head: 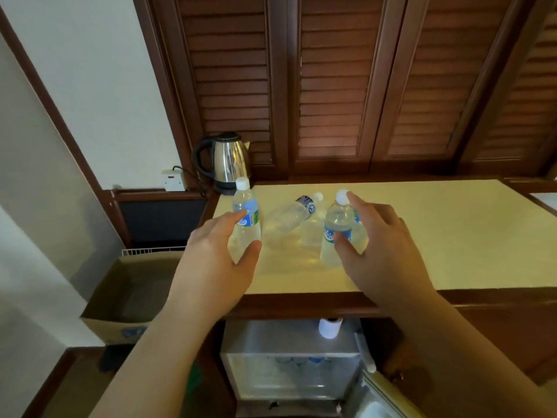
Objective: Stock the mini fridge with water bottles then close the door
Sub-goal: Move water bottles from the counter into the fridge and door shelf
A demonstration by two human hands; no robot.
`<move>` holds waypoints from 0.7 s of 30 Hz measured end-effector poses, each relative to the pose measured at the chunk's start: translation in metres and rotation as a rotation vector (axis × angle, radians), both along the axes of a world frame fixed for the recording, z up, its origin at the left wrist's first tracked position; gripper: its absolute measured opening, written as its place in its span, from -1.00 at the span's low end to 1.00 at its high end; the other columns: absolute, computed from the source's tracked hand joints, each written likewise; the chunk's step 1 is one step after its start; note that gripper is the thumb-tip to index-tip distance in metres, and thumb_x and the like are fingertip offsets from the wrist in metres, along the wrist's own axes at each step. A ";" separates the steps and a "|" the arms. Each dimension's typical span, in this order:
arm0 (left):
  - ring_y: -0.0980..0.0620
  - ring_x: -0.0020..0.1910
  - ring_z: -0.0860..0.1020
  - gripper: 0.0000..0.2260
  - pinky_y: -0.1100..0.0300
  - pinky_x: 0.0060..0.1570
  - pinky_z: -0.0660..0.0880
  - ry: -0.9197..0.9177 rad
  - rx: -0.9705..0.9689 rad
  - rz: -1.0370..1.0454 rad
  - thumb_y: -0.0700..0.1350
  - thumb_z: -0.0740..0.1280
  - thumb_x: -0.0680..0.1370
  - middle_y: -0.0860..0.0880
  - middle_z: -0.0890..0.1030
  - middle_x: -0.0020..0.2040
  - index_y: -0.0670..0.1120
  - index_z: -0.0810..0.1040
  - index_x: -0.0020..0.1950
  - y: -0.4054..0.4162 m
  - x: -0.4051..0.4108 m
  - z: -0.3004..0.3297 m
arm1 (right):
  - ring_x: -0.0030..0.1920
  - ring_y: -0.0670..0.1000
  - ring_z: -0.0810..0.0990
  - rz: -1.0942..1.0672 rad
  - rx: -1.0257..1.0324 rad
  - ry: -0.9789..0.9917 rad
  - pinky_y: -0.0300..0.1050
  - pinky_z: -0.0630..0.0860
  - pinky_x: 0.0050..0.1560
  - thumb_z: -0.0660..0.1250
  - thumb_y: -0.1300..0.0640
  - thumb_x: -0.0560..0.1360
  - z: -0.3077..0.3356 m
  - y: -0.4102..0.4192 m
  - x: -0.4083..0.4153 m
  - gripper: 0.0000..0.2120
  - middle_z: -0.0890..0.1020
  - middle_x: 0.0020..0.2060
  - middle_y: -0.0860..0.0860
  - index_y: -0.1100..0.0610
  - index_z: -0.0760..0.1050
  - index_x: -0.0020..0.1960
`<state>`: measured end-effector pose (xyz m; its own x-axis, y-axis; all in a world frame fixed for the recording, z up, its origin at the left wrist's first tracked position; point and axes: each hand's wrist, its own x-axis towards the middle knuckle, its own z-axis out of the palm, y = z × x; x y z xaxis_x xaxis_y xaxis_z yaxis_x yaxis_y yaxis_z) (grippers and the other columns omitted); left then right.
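Note:
Two clear water bottles with white caps and blue labels stand on the cream countertop. My left hand is spread around the left bottle, fingers and thumb on either side without closing. My right hand is spread the same way beside the right bottle. A third bottle lies on its side between them. Below the counter the mini fridge stands with its door swung out to the right, and bottle caps show inside.
A steel kettle stands at the counter's back left by a wall socket. An open cardboard box sits on the floor to the left. A white roll rests on the fridge top. Louvred wooden doors rise behind the counter.

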<state>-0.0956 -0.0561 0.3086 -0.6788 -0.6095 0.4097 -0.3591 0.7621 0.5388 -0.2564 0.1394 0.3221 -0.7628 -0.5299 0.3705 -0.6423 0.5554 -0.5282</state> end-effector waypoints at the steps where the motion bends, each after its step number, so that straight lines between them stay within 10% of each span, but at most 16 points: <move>1: 0.02 0.40 0.44 -0.45 0.11 0.28 0.41 -0.026 0.018 -0.008 0.14 0.40 0.58 0.12 0.49 0.44 0.19 0.34 0.55 -0.017 -0.015 0.002 | 0.38 0.07 0.40 -0.030 0.005 -0.029 -0.01 0.45 0.30 0.34 -0.09 0.59 0.004 -0.013 -0.012 -0.36 0.41 0.42 -0.03 -0.14 0.19 0.60; 10: -0.21 0.52 0.35 -0.27 -0.24 0.43 0.38 -0.167 0.219 -0.020 0.22 0.39 0.56 -0.07 0.28 0.60 0.25 0.09 0.63 -0.129 -0.127 0.010 | 0.37 0.24 0.39 -0.232 0.128 -0.194 0.14 0.39 0.36 0.27 -0.02 0.63 -0.013 -0.094 -0.091 -0.47 0.46 0.41 0.08 -0.13 0.27 0.58; 21: 0.03 0.10 0.57 -0.71 0.15 0.05 0.48 -0.024 0.217 -0.012 0.10 0.33 0.65 0.03 0.61 0.15 0.09 0.54 0.36 -0.109 -0.116 -0.014 | 0.20 0.04 0.47 -0.241 -0.075 -0.094 -0.05 0.55 0.21 0.32 0.00 0.64 -0.031 -0.075 -0.079 -0.58 0.43 0.15 -0.03 -0.13 0.43 0.48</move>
<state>-0.2111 -0.1656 0.2950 -0.6948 -0.6730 0.2536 -0.3651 0.6339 0.6818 -0.3355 0.0639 0.2915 -0.8963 -0.3031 0.3238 -0.4431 0.6433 -0.6244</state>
